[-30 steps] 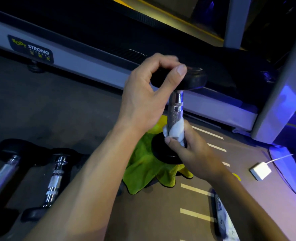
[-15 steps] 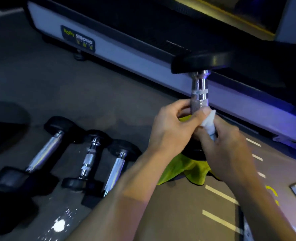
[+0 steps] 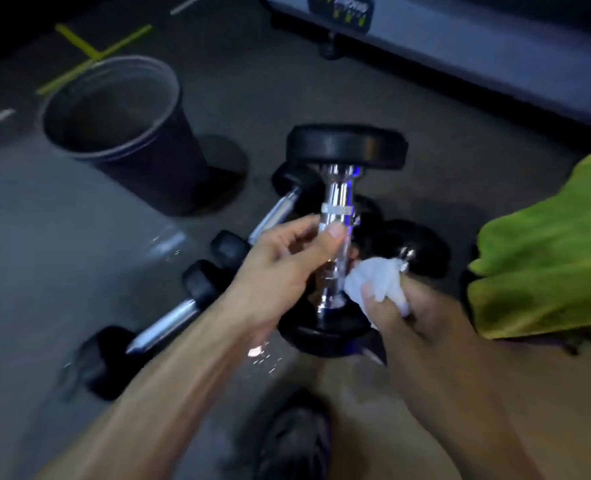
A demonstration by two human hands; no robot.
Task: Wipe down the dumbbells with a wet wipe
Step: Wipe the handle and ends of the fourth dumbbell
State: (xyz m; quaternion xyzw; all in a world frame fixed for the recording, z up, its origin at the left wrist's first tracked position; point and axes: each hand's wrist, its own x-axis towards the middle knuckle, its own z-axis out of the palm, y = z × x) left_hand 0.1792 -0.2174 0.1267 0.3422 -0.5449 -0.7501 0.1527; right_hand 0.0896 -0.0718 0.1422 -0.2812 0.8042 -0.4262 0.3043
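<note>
A dumbbell (image 3: 346,147) with black rubber heads and a chrome handle stands upright in the middle of the view. My left hand (image 3: 287,268) grips its handle around the middle, thumb across the front. My right hand (image 3: 412,317) is shut on a crumpled white wet wipe (image 3: 377,282), which touches the lower part of the handle just above the bottom head. Several other dumbbells (image 3: 162,327) lie on the grey floor behind and to the left, partly hidden by my hands.
A dark round bin (image 3: 114,109) stands at the upper left. A green cloth (image 3: 550,251) lies at the right edge. The grey side rail of a treadmill (image 3: 460,39) runs along the top right. A dark shoe (image 3: 294,441) shows at the bottom.
The view has swung left and down. The upright dumbbell has come off the green cloth and now stands over the other dumbbells. My left hand slid from the top head to the handle.
</note>
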